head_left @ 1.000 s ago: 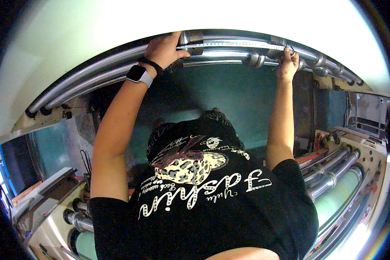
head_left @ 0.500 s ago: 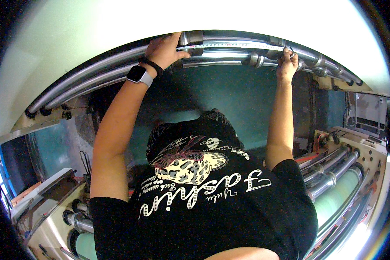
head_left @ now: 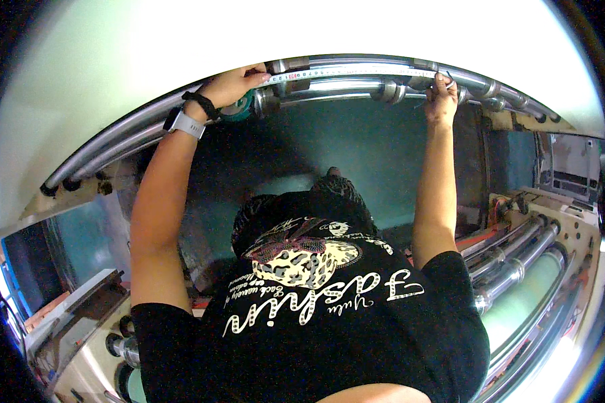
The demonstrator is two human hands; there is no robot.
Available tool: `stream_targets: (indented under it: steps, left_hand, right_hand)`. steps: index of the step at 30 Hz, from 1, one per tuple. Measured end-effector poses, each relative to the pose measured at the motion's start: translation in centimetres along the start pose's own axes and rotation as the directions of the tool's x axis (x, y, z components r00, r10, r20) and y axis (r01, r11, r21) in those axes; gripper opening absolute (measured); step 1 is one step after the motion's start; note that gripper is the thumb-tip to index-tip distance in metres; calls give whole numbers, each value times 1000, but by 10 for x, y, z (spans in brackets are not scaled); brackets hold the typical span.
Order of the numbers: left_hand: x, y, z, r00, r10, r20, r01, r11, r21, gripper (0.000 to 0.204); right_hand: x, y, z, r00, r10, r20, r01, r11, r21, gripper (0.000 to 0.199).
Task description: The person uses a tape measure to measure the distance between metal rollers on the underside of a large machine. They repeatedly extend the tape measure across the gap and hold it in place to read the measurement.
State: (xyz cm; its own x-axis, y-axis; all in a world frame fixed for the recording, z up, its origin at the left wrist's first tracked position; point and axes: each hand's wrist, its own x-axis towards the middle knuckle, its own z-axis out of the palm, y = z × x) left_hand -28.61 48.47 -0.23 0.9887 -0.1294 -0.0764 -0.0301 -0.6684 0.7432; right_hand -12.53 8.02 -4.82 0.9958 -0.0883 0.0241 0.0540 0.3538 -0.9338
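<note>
A white tape measure blade (head_left: 356, 72) stretches along the upper metal shafts (head_left: 346, 86). My left hand (head_left: 236, 86) is closed at its left end, thumb and finger pinching the blade. Below that palm shows the round green case (head_left: 239, 109) of the tape measure, partly hidden by the hand. At the right end my right hand (head_left: 441, 101) pinches the other end of the blade, close to a dark collar on the shaft. Several metal collars (head_left: 387, 91) sit on the shafts between and beyond my hands.
A big white curved surface (head_left: 302, 27) lies beyond the shafts. Lower right stands a machine frame with shiny rollers (head_left: 507, 272) and a pale green roller (head_left: 528, 295). Lower left, more rollers (head_left: 124, 349) and a frame flank me. Beneath the shafts is a greenish floor (head_left: 356, 134).
My left hand has moved left along the shafts and rotated, so the green case now shows. A longer stretch of blade lies between my hands. My right hand stays nearly in place.
</note>
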Motion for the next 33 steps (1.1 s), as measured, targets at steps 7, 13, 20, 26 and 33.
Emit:
stream_targets:
  steps: [7,13,20,26,33]
  left_hand:
    - [4,3,-1,998,-30,51,30,1000,3,18]
    - [6,1,1,998,-33,61,35,999,-36,17]
    - [8,-2,1,998,-20,63,21,999,-25,16]
    - [8,-4,2,997,-16,71,19,999,-46,17]
    - [10,-5,1,996,-4,85,8,999,-54,17]
  right_hand:
    - [-3,-4,5,999,19,-46,-18,1000,12,12]
    - [0,-4,1,1000,12,-12,-12,1000,-6,11]
    - [1,-5,2,998,41,-37,-42,999,-30,12]
    - [-2,-6,6,998,33,-53,-34,999,-13,9]
    - [4,-3,-1,999,33,-25,-33,999,-17,9]
